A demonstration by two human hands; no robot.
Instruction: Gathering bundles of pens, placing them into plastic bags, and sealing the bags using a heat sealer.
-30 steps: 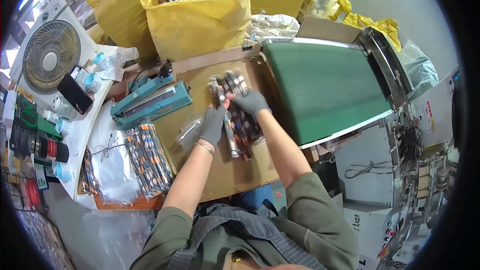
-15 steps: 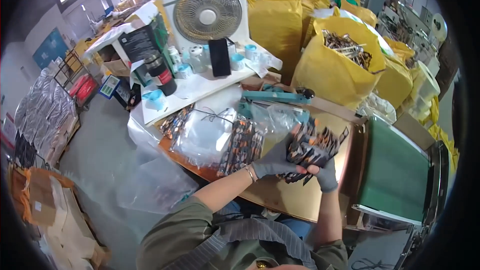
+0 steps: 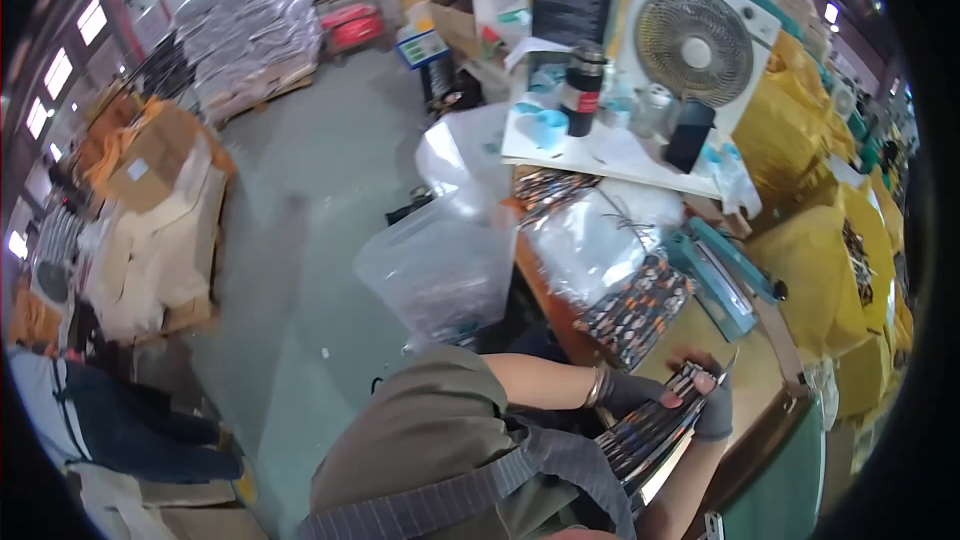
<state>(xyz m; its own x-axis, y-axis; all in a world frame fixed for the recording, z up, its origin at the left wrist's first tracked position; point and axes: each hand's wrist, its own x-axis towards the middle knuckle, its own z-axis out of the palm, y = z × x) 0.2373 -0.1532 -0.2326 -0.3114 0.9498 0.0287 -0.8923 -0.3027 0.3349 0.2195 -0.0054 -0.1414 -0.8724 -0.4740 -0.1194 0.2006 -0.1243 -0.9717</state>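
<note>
Grey floor [image 3: 300, 290] off the left side of the bench [image 3: 755, 370], green belt [image 3: 790, 475] by its right end. Dark stack [image 3: 628, 445] is up in both hands over the near edge, right of the patterned bundle [image 3: 640, 310] and nearer than the blue sealer [image 3: 712, 280]. Left hand [image 3: 632, 395]: fingers clamped on the stack's side. Right hand [image 3: 712, 412]: fingers clamped round its far end. Undersides hidden. Looks like many thin, glossy strips; I'd call it light, bendy, slick between layers, so it could shear or fan out. Probably creases before it breaks. Best hold: squeeze full thickness near mid-length, other hand on the end; don't pinch outer layers only.
</note>
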